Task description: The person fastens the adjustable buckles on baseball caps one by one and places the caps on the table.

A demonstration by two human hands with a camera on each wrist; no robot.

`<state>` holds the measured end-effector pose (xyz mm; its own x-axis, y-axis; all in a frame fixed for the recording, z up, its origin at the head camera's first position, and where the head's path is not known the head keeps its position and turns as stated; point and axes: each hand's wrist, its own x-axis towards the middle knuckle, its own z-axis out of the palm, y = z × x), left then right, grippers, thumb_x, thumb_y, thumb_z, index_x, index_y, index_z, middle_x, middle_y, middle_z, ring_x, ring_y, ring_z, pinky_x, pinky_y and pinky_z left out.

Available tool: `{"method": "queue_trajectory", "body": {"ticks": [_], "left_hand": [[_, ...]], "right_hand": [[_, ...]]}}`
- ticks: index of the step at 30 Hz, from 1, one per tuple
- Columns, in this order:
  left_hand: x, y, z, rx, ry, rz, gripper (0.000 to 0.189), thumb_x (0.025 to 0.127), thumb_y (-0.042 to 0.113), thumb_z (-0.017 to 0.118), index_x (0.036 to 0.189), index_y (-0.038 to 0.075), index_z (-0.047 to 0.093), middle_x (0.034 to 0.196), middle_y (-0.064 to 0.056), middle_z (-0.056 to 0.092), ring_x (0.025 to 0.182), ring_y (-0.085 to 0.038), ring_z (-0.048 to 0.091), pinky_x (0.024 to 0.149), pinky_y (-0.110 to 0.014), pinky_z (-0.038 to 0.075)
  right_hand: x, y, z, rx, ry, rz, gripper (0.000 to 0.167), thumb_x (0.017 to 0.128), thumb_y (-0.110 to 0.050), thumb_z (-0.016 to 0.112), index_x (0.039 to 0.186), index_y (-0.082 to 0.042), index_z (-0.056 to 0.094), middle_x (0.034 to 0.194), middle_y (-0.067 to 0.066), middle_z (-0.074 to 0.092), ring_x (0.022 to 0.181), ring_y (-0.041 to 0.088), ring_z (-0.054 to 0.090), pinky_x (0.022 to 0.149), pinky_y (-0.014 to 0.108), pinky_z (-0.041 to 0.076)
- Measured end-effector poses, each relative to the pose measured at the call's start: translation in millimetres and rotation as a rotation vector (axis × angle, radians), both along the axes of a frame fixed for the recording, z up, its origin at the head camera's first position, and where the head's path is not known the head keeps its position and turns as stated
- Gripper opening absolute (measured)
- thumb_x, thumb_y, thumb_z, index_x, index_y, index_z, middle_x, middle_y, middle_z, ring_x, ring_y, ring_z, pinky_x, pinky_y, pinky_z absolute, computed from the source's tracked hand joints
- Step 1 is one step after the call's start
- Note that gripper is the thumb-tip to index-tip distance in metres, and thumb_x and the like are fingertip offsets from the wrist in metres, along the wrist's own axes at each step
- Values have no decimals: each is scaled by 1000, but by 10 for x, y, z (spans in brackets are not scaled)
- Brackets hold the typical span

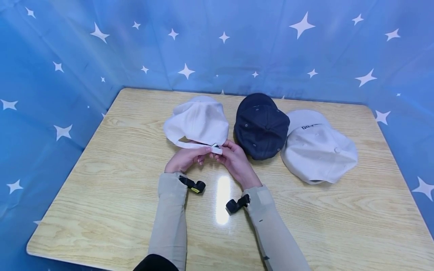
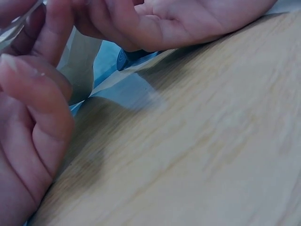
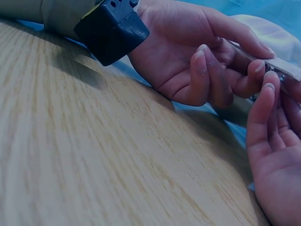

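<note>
A white baseball cap (image 1: 200, 119) sits near the back of the table, its rear opening and strap (image 1: 190, 145) toward me. My left hand (image 1: 184, 159) pinches the strap between thumb and fingers, close to a small metal buckle (image 1: 215, 145). From the other side, my right hand (image 1: 237, 162) grips the strap at the buckle, fingertips nearly meeting those of the left. In the right wrist view the strap's flat end (image 3: 285, 68) lies under the left thumb, with metal showing below it. The left wrist view shows mostly curled fingers; the buckle is hidden there.
A dark navy cap (image 1: 261, 128) lies just right of the white one. Beyond it is a pale grey cap (image 1: 320, 150) with dark lettering on it, touching the navy one. A blue curtain (image 1: 203, 49) with white stars hangs behind the wooden table (image 1: 112, 188).
</note>
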<state>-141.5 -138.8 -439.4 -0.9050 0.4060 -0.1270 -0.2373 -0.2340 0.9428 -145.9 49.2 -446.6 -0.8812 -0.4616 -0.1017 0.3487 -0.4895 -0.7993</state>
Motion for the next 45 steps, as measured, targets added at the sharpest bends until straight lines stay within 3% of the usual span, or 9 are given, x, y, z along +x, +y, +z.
{"method": "queue_trajectory", "body": {"ticks": [17,22,31,34,37,41,45], "left_hand": [[-13,11,-9,0,-6,-12,20,82,14,64,91,-3,60,79,-17,58,53,-15,45,48,-23,39],[-18,16,12,42,15,-49,15,84,11,62,91,-2,58,77,-13,59,54,-16,44,46,-24,38],[-19,4,23,81,13,-16,13,83,9,62,87,-3,58,75,-18,58,58,-17,48,51,-24,42],[-25,-6,15,88,29,-4,13,84,9,60,90,-3,60,77,-21,58,56,-15,47,51,-25,41],[-26,-14,10,100,39,17,14,84,10,60,92,-2,62,78,-19,61,55,-14,46,50,-25,42],[-30,-10,10,87,44,33,13,84,11,62,91,0,64,77,-17,62,54,-13,46,50,-26,43],[-38,1,8,34,35,41,17,82,12,64,93,-1,65,82,-17,63,57,-15,49,50,-27,45]], "right_hand": [[-6,10,-5,-21,-7,-10,7,90,0,44,94,-1,50,86,9,57,72,17,59,62,22,46],[-17,31,0,-86,-65,-50,8,90,0,46,92,-5,51,84,4,56,69,13,53,62,22,46],[-26,77,17,-268,-168,-56,13,92,0,42,86,-6,52,83,7,56,69,13,52,62,20,44],[-21,79,3,-251,-162,-48,12,91,-1,44,85,-7,53,81,8,57,69,14,53,63,21,45],[-11,66,-4,-211,-141,-45,5,87,-4,54,83,-7,52,80,8,58,69,15,54,63,22,45],[-6,48,9,-179,-120,-41,9,82,-7,62,84,-6,53,79,8,59,68,16,57,63,22,46],[-12,38,7,-176,-105,-28,3,87,-3,54,86,-6,54,78,7,60,70,17,60,63,21,47]]}}
